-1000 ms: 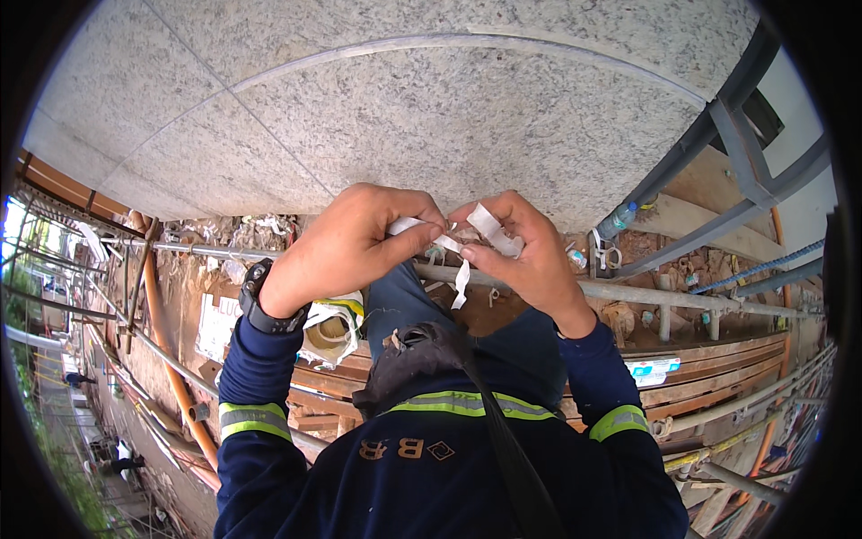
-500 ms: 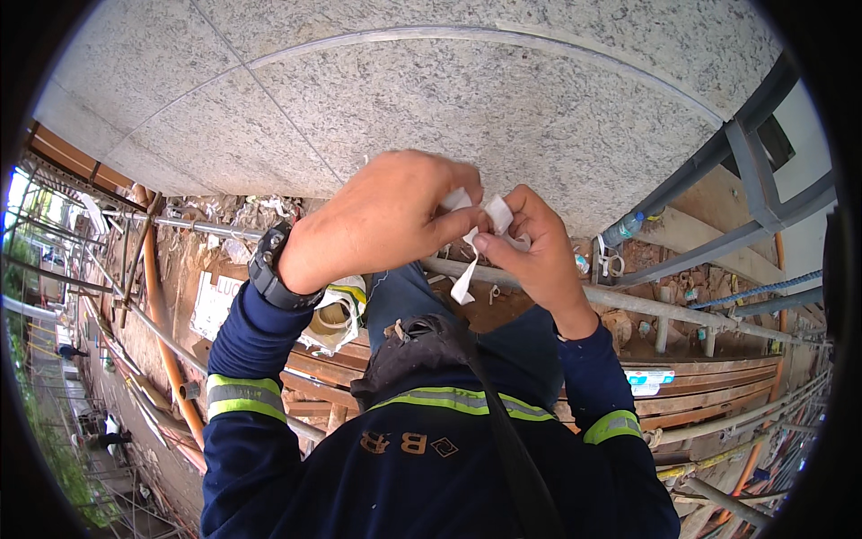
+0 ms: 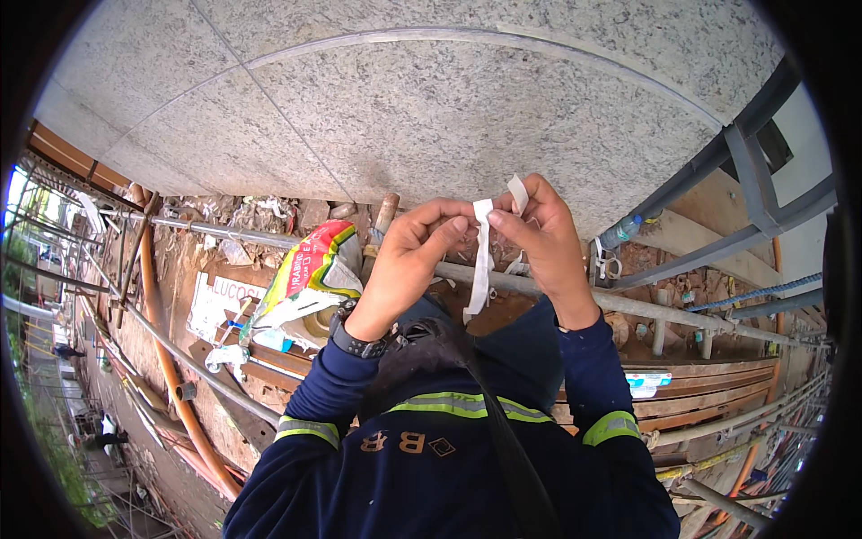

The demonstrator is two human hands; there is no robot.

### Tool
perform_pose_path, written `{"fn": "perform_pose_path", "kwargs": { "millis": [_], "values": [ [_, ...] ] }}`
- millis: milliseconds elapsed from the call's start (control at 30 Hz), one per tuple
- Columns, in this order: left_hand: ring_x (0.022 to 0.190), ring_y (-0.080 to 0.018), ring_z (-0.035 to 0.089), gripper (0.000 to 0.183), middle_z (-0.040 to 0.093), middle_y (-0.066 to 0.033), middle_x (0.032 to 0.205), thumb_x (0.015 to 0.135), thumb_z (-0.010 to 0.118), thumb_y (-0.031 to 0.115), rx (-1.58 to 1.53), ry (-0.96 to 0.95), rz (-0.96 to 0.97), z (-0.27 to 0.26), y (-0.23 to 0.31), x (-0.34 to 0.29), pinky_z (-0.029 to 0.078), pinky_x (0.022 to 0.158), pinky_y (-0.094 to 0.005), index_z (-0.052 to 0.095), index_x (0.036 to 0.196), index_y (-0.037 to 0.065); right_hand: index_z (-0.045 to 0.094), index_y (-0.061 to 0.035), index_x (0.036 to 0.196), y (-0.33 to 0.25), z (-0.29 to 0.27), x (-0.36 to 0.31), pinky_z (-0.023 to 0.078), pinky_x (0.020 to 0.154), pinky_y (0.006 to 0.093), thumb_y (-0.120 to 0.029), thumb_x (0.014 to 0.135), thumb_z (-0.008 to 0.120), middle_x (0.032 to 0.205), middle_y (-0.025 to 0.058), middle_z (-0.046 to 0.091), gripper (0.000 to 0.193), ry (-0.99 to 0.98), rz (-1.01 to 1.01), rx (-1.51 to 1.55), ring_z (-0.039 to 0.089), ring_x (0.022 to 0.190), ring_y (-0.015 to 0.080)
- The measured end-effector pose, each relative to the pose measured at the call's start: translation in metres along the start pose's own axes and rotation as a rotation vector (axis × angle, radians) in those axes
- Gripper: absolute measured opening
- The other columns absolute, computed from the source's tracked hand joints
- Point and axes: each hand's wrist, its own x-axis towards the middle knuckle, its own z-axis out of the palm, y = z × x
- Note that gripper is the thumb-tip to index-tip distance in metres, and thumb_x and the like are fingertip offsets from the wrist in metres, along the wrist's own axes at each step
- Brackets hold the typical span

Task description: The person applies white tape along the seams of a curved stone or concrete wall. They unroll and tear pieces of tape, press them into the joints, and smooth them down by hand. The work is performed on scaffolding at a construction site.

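The person holds a thin white strip [image 3: 481, 260] up in front of the chest, close to the speckled stone wall [image 3: 431, 108], so that both hands can work on it at the same height. The left hand [image 3: 415, 256] pinches the upper end of the strip between thumb and forefinger, and the right hand [image 3: 543, 242] closes on it just beside, with another short piece of the same white material sticking up above its fingers. Held from the top in this way, the strip hangs free and straight down between the two wrists, its lower end reaching the grey scaffold pipe [image 3: 664, 310] that runs across behind the hands. Both hands are closed on the strip and nearly touch each other at the fingertips. The forearms, in dark blue sleeves with reflective bands [image 3: 310, 429], rise from the lower edge and lean toward each other, elbows wide and wrists bent inward; the left wrist carries a black watch [image 3: 356, 340]. To the left, a coloured sack [image 3: 310, 274] lies on the wooden planks [image 3: 718, 395] of the scaffold, well apart from the hands. An orange pipe [image 3: 171, 377] runs down at the far left.
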Motion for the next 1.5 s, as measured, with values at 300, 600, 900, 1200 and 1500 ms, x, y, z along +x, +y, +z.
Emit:
{"fn": "perform_pose_path", "kwargs": {
  "millis": [300, 600, 900, 1200, 1500],
  "values": [
    [0.084, -0.0053, 0.063, 0.012, 0.070, -0.0013, 0.091, 0.097, 0.066, 0.005, 0.068, 0.036, -0.040, 0.001, -0.004, 0.002, 0.049, 0.075, -0.0211, 0.064, 0.107, -0.001, 0.056, -0.0072, 0.099, -0.006, 0.001, -0.005, 0.050, 0.078, 0.0243, -0.009, 0.090, 0.076, 0.095, 0.0013, 0.067, 0.022, -0.002, -0.041, -0.177, 0.062, 0.089, 0.0057],
    [0.080, -0.0053, 0.060, 0.007, 0.065, 0.0002, 0.086, 0.099, 0.062, 0.008, 0.266, 0.016, 0.015, -0.002, -0.016, 0.001, 0.047, 0.073, -0.0213, 0.061, 0.101, 0.001, 0.053, -0.0041, 0.099, -0.004, 0.009, -0.009, 0.051, 0.070, 0.0289, -0.007, 0.090, 0.073, 0.091, 0.0027, 0.068, 0.022, 0.043, -0.154, -0.583, 0.064, 0.084, 0.0087],
    [0.082, -0.0065, 0.059, 0.016, 0.066, -0.0012, 0.088, 0.101, 0.063, 0.014, 0.025, 0.071, -0.060, -0.004, -0.021, 0.002, 0.048, 0.076, -0.0231, 0.064, 0.109, 0.000, 0.052, -0.0032, 0.102, -0.003, 0.012, -0.008, 0.053, 0.076, 0.0277, -0.004, 0.090, 0.072, 0.094, 0.0053, 0.068, 0.023, 0.142, -0.142, -0.406, 0.065, 0.087, 0.0096],
    [0.082, -0.0049, 0.060, 0.014, 0.068, -0.0006, 0.090, 0.100, 0.064, 0.011, 0.072, 0.021, -0.062, -0.004, -0.032, -0.004, 0.049, 0.075, -0.0223, 0.065, 0.107, -0.001, 0.053, -0.0025, 0.104, -0.001, 0.012, -0.008, 0.053, 0.080, 0.0293, -0.003, 0.090, 0.071, 0.096, 0.0066, 0.069, 0.022, 0.080, -0.117, -0.407, 0.067, 0.092, 0.0116],
    [0.085, -0.0058, 0.059, 0.014, 0.065, 0.0009, 0.092, 0.104, 0.058, 0.015, -0.052, 0.000, -0.084, -0.001, -0.040, -0.002, 0.049, 0.079, -0.0240, 0.060, 0.109, 0.002, 0.053, -0.0025, 0.106, 0.007, 0.010, -0.007, 0.054, 0.080, 0.0290, -0.003, 0.090, 0.070, 0.098, 0.0080, 0.071, 0.024, 0.098, -0.123, -0.324, 0.067, 0.089, 0.0110]
  ]
}}
